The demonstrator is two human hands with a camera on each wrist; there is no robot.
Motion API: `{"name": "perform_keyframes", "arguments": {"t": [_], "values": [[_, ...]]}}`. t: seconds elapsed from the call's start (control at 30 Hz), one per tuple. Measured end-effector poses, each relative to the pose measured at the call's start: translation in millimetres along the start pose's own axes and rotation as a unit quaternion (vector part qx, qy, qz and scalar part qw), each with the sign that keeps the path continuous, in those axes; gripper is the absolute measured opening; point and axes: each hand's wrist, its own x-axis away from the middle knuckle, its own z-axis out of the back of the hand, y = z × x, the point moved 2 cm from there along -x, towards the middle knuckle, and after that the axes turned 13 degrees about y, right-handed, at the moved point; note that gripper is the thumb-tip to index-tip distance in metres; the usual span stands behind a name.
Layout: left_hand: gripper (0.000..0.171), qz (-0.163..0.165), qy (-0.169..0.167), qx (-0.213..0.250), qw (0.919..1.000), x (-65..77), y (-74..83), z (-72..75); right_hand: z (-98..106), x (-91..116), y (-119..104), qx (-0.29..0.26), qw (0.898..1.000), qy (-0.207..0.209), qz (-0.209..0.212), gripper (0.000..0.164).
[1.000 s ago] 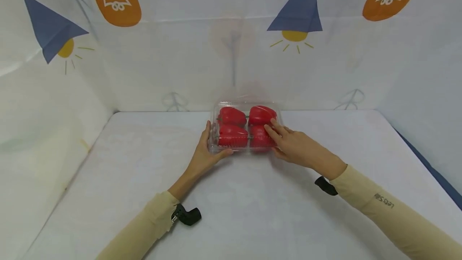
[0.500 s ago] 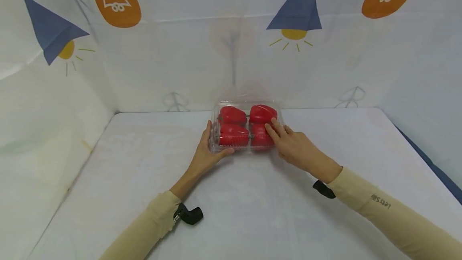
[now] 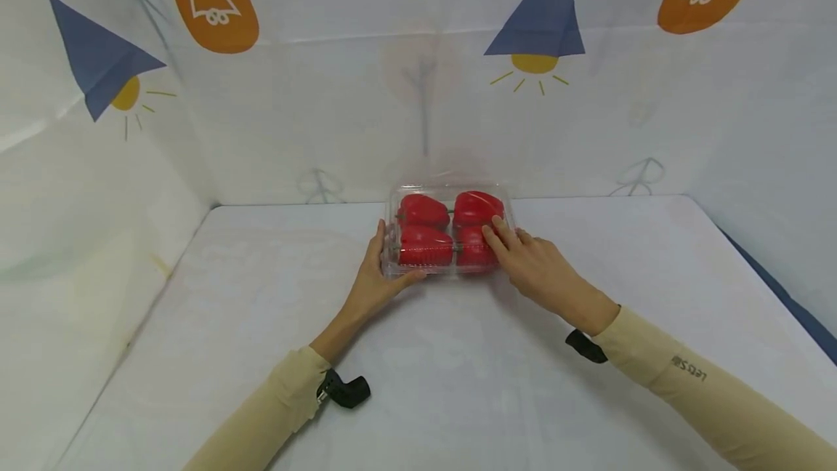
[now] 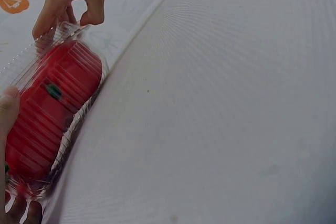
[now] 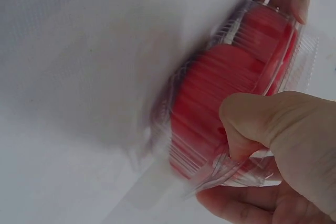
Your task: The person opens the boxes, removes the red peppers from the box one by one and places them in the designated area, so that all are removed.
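A clear plastic clamshell box [image 3: 441, 272] with several red bell peppers [image 3: 425, 247] inside stands at the back of the white table. Its ribbed wall [image 4: 84, 61] and a green stem [image 4: 54, 91] show in the left wrist view. My left hand [image 3: 371, 286] holds the box's left end, with fingers along the side and thumb at the front edge. At the right end my right hand [image 3: 539, 267] pinches the box. In the right wrist view, its bent thumb [image 5: 247, 119] lies at the rim and its fingers [image 5: 236, 203] reach underneath.
A white cloth wall [image 3: 294, 107] printed with lamps and orange bulbs rises right behind the box. The white table [image 3: 425, 384] spreads out in front of it. Both wrists carry a black camera mount, such as the left one [image 3: 348, 391].
My right hand has turned slightly, its wrist dropping a little and the lower fingers going out of sight. The left hand keeps its hold, and the box stays in place.
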Motion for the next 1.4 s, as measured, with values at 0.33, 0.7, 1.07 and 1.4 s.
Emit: {"name": "perform_keyframes", "arguments": {"t": [0.33, 0.7, 1.07, 1.4], "values": [[0.113, -0.002, -0.001, 0.001, 1.0000, 0.0, -0.3, -0.1, -2, 0, 1, -0.002, 1.000, 0.020, -0.006, 0.068], [0.112, -0.003, -0.008, 0.006, 0.9999, 0.0, -1.8, -1.0, -2, 8, 12, -0.107, 0.989, 0.047, -0.087, 0.070], [0.108, 0.016, -0.020, 0.026, 0.9993, 0.4, 4.3, -3.9, 14, 12, 32, -0.237, 0.951, 0.133, -0.150, 0.063], [0.106, 0.001, -0.032, 0.050, 0.9982, 8.3, 34.4, 5.9, 9, -10, 67, -0.413, 0.865, 0.184, -0.220, 0.064]]}}
